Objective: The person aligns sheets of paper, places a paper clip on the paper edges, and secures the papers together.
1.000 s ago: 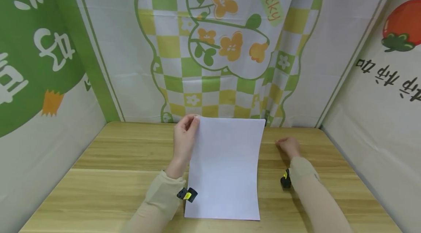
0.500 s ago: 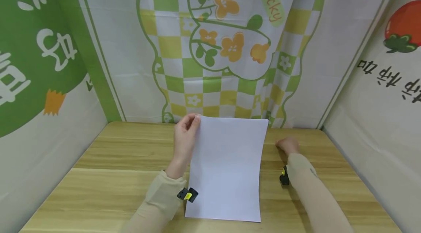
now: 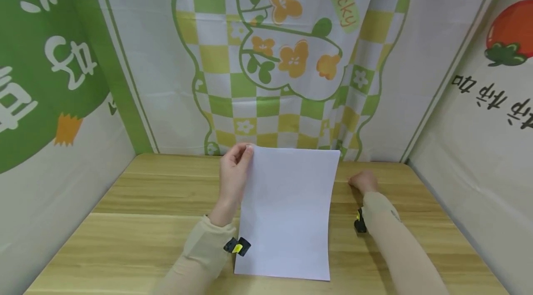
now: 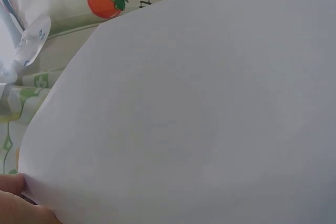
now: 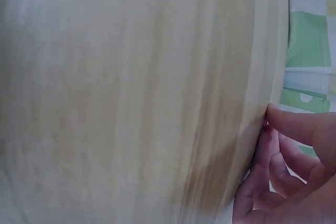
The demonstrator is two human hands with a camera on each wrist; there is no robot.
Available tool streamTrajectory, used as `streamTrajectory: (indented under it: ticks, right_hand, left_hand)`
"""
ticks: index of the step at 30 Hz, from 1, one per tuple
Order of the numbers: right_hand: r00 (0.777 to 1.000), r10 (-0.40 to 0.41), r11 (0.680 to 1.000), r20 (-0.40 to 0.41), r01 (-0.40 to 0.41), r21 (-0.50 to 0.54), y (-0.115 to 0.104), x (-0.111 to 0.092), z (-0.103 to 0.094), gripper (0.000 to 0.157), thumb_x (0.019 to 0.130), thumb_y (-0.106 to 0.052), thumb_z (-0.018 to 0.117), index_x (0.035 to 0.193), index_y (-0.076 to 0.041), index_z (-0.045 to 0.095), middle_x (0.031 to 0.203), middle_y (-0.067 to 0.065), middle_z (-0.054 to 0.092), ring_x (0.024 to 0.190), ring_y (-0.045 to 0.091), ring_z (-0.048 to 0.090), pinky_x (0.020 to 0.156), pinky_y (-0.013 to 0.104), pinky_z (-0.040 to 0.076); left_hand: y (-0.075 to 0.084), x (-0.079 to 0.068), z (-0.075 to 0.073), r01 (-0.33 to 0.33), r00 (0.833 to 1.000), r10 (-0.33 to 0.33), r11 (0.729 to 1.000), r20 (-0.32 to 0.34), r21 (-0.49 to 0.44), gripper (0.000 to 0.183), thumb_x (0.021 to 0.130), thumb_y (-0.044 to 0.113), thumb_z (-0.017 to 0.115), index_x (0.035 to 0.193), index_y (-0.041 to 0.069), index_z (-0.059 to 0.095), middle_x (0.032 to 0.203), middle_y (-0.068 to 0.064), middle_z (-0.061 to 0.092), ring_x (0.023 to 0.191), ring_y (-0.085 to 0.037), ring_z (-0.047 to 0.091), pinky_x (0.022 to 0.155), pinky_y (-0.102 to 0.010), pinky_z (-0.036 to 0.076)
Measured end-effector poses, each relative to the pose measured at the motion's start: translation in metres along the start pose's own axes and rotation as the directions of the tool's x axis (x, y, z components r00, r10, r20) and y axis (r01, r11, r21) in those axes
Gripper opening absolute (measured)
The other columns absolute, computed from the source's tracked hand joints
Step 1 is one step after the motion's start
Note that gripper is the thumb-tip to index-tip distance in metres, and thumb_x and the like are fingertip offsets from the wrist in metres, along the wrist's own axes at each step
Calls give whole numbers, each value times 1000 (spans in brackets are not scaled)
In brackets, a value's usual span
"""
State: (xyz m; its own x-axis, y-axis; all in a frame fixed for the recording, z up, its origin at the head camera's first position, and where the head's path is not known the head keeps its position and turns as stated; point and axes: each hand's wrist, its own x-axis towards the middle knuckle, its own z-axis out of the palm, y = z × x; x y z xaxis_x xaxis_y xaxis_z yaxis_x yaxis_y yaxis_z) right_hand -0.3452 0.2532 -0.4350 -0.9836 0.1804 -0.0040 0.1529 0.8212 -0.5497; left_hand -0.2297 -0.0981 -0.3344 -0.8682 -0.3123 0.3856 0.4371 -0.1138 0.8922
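A blank white sheet of paper (image 3: 287, 212) is held up with its long side running front to back in the head view, its right edge bowing slightly. My left hand (image 3: 235, 175) pinches the upper left corner between thumb and fingers. In the left wrist view the paper (image 4: 178, 108) fills most of the picture, with fingertips (image 4: 26, 211) at its lower left corner. My right hand (image 3: 364, 181) is at the table to the right of the paper, apart from it. The right wrist view shows this hand (image 5: 294, 166) with loosely curled fingers, thumb tip close to the index finger, nothing visible between them.
The wooden table (image 3: 154, 221) extends to both sides of the paper. A green and yellow checked cloth (image 3: 287, 119) hangs at its back edge. Printed panels stand left and right, the right one bearing a tomato (image 3: 510, 31). Small black wrist cameras (image 3: 237, 246) sit on both sleeves.
The paper's upper right corner has shifted slightly right. My right hand and forearm have moved a little to the left. The left hand keeps its grip on the corner.
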Motion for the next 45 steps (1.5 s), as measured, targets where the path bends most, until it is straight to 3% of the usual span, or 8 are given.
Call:
streamTrajectory:
  ticks: [6,16,26,34,42,45]
  right_hand:
    - [1000,4,1000,-1,-4,-17,-4,0,-4,24,80,-20,72,93,-1,74,107,22,67,104,41,59,90,46,47]
    - [999,31,999,-11,-31,-27,-4,0,-6,27,78,-22,73,92,1,74,109,23,66,106,42,58,92,44,46]
    - [998,-55,998,4,55,13,-2,-1,-7,20,78,-14,72,92,1,72,97,14,72,97,36,60,88,39,45]
    - [997,-76,996,17,77,-50,-2,3,-4,21,81,-15,67,94,1,72,105,17,69,101,38,59,91,43,44]
    - [999,-27,1000,44,27,-5,1,6,-1,25,83,-16,63,97,3,70,105,19,68,101,36,59,90,42,45]
    - [998,-34,999,54,36,-39,3,8,-2,25,82,-17,63,97,3,70,105,20,68,100,37,59,90,42,45]
  left_hand:
    - [1,1,1,-6,1000,6,1000,4,5,19,93,7,59,101,-9,63,82,5,61,76,-7,53,69,-18,44]
    - [0,0,1,-2,1000,2,1000,2,3,18,93,6,58,101,-10,63,82,7,61,77,-6,54,70,-17,44]
    - [-1,-1,2,3,1000,-3,1000,-6,3,17,92,4,58,101,-10,63,81,7,61,76,-6,54,69,-17,44]
    - [-1,0,3,3,1000,-3,1000,-9,-9,17,92,4,58,100,-10,63,80,7,61,75,-6,53,69,-17,44]
    - [-2,-2,3,12,1000,-12,1000,-1,-11,18,93,4,58,101,-11,62,81,8,61,76,-6,54,70,-17,44]
    - [-1,-2,3,0,1000,0,1000,2,-12,18,93,5,58,101,-11,62,82,7,61,77,-6,54,70,-17,44]
